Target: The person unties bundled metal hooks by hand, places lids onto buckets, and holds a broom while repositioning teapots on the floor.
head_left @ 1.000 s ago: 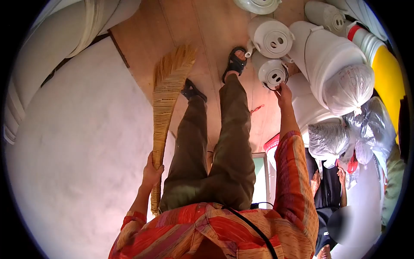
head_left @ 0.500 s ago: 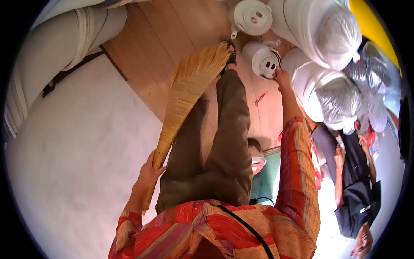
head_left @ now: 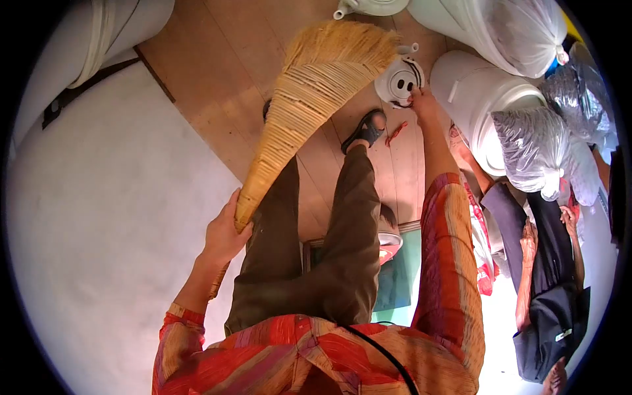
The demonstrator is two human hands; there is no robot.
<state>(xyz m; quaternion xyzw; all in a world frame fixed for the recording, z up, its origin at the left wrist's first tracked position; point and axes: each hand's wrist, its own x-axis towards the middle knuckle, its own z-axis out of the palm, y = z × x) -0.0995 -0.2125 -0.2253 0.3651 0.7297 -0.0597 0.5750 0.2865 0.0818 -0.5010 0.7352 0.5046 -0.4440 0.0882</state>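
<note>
My left hand [head_left: 226, 232] is wrapped round the handle of a straw broom [head_left: 306, 99], whose wide bristle end fans out above my legs. My right hand [head_left: 421, 104] has its fingers closed at the edge of a small white lidded pot with a spout [head_left: 399, 82], where a dark curved handle runs. Broom bristles overlap part of the pot. Just below it a red strip [head_left: 396, 133] lies on the wooden floor [head_left: 316, 171].
Large white buckets [head_left: 461, 85] and tied plastic bags [head_left: 532, 141] stand at the right. A seated person in dark clothes [head_left: 553, 263] is at the lower right. A pale flat surface [head_left: 118, 197] fills the left. Another white pot [head_left: 378, 5] is at the top.
The broom's bristle end has swung up and to the right, over the pot's edge. The small pot has shifted slightly in view with my right hand still at it. My feet have changed position.
</note>
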